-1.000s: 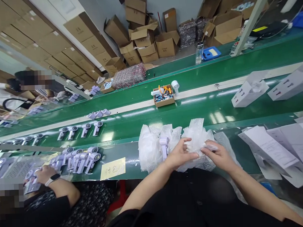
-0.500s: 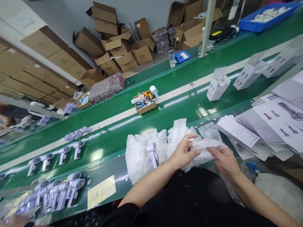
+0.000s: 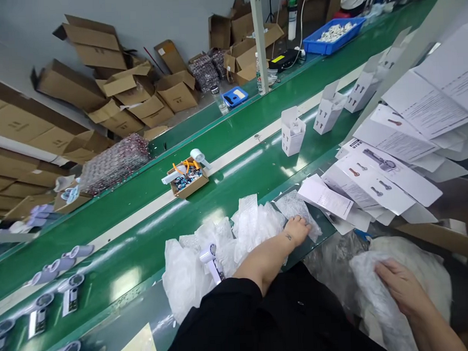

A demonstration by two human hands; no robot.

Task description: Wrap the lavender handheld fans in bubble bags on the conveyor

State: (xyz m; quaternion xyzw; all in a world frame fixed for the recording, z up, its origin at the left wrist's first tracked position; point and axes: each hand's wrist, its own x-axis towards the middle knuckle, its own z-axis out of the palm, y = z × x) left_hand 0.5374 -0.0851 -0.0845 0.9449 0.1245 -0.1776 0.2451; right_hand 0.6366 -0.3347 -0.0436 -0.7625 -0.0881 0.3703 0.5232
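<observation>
My left hand (image 3: 297,230) rests on a flat bubble wrap bag (image 3: 292,205) at the bench edge, its fingers curled down onto the plastic. Low on the right, my right hand (image 3: 401,282) grips another crumpled bubble wrap bag (image 3: 366,273), held beside a large pale sack (image 3: 429,268). Left of my left forearm stands a lilac handheld fan (image 3: 209,255) among puffed bubble wrap bags (image 3: 183,269). More loose bubble wrap (image 3: 254,223) lies between the fan and my left hand.
Printed flat cartons (image 3: 395,175) spread over the right side. Open white boxes (image 3: 293,132) stand on the green conveyor (image 3: 241,170), with a small carton of parts (image 3: 192,184) farther left. More lilac fans (image 3: 71,291) lie at left. A post (image 3: 259,41) rises behind the belt.
My hands have parted: the right has carried a bubble wrap bag down to the right, while the left has come down onto the flat wrap. The view has swung right.
</observation>
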